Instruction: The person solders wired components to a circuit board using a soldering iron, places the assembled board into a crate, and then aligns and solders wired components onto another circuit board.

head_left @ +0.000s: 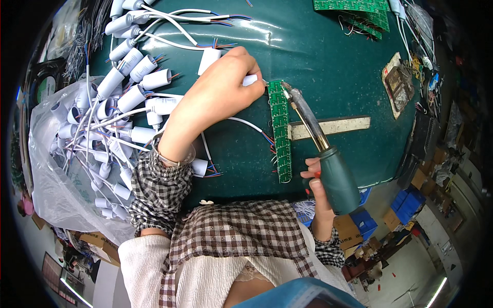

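My left hand [223, 87] is closed in a pinch on a white plastic sleeve [250, 80], its fingertips beside the far end of a green circuit board strip [281, 131]. What the fingertips press on is partly hidden. My right hand [318, 185] grips a soldering iron [340, 179] by its dark green handle. The iron's tip [287, 88] is at the strip's far end, close to my left fingers. Wires from a white cable [246, 122] reach the strip's left edge. Another white sleeve [208, 60] with bare-ended wires lies behind my left hand.
Many white cabled sleeves [131, 97] pile up at the left, partly on a clear plastic bag [43, 154]. A pale flat bar [334, 127] crosses under the iron. Green circuit boards [354, 7] lie at the far right, near a soiled soldering stand or block [398, 86].
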The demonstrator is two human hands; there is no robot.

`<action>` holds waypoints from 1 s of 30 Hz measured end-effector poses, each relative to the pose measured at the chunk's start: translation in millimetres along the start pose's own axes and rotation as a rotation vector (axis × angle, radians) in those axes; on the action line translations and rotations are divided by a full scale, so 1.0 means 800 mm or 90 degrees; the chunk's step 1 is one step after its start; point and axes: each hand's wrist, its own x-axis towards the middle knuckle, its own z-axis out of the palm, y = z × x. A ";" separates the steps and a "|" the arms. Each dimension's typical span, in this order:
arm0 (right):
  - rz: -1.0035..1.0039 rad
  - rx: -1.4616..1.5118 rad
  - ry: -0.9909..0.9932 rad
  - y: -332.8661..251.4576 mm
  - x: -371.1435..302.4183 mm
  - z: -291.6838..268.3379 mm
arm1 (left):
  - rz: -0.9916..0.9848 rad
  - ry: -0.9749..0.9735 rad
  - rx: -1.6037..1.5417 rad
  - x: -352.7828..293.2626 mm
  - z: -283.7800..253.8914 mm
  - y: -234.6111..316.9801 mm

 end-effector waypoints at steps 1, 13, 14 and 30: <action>-0.001 0.000 0.000 -0.001 0.000 0.002 | -0.003 0.000 -0.001 0.000 0.000 0.000; 0.009 0.392 0.094 0.005 0.002 -0.017 | 0.054 0.019 0.027 0.005 0.008 0.004; 0.022 0.437 0.122 0.007 0.003 -0.025 | 0.067 0.012 0.010 0.005 0.008 0.000; 0.000 0.597 0.393 0.093 0.118 -0.258 | -0.015 -0.032 0.045 0.003 -0.003 0.013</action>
